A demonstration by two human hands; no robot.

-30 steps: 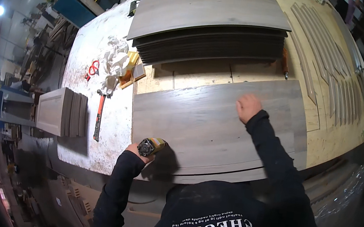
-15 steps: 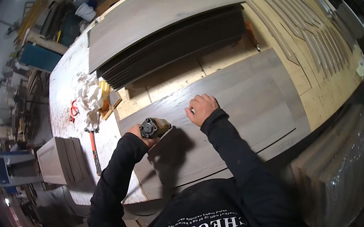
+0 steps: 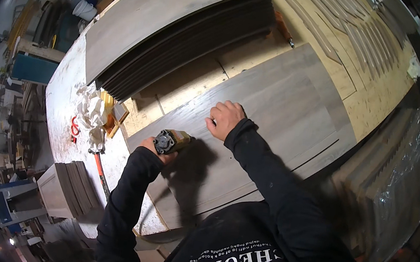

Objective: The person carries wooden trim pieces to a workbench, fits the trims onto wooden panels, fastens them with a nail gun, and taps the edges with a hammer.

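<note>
A long workbench [image 3: 66, 91] carries a grey wood-grain panel [image 3: 276, 108] at centre, with a stack of dark panels [image 3: 190, 38] at eleven o'clock. White buckets [image 3: 85, 8] stand beyond at ten o'clock; their contents cannot be seen. The right hand [image 3: 225, 118] presses flat on the panel. The left hand [image 3: 153, 147] grips a yellow power tool [image 3: 171, 141] at the panel's eight o'clock edge.

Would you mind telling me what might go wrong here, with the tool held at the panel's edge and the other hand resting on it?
The right hand lies flat on the grey panel close to the yellow power tool that the left hand grips; a slip could bring the tool toward those fingers. The panel overhangs the panels beneath it, so it might shift under pressure. The white rags and the red-handled tool lie near the left elbow and could get knocked.
</note>
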